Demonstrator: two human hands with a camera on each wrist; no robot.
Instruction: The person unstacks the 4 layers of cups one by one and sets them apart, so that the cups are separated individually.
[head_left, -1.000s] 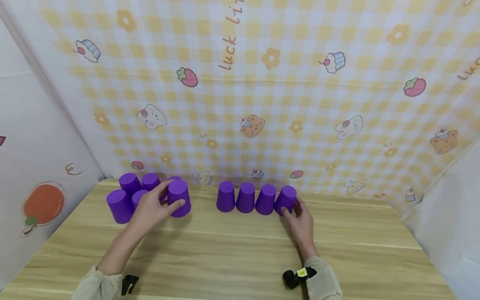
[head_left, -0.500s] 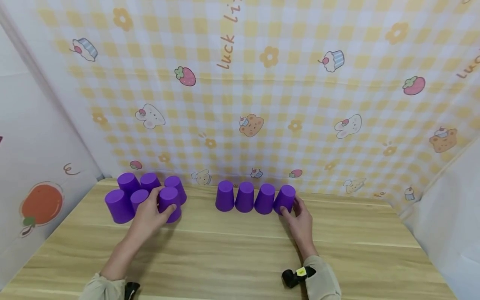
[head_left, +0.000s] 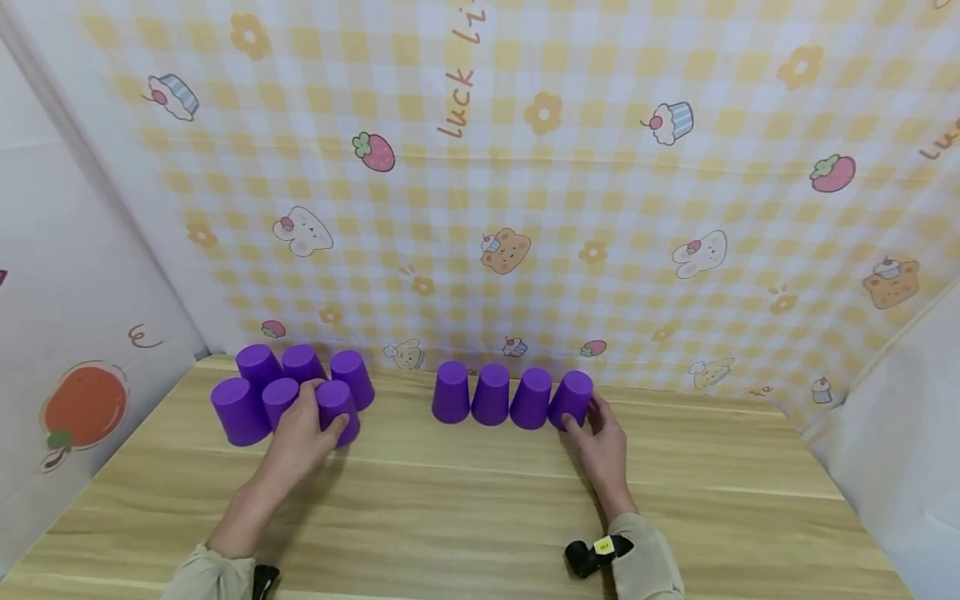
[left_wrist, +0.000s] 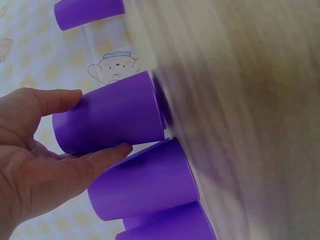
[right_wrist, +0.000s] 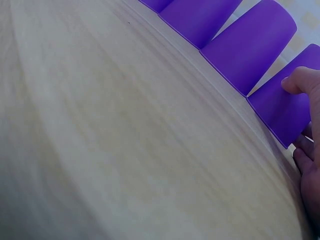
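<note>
I face a sheet (head_left: 585,187) in yellow and white checks, with faint creases running across it. Scattered over it I see strawberries (head_left: 373,152), cupcakes (head_left: 671,123), flowers (head_left: 543,113), rabbits (head_left: 303,232) and bears (head_left: 506,252). Near the top centre, brown lettering (head_left: 455,104) turned on its side begins with "luck". On my left stands a white wall (head_left: 67,242), printed with a big orange fruit (head_left: 86,408) and, above it to the right, a small brown squiggle (head_left: 145,337). A pale wall (head_left: 903,433) rises on my right. Before me lies a table (head_left: 465,508) of light wood, grain running mostly side to side, its far edge close to the sheet. The light is soft and fairly even.
</note>
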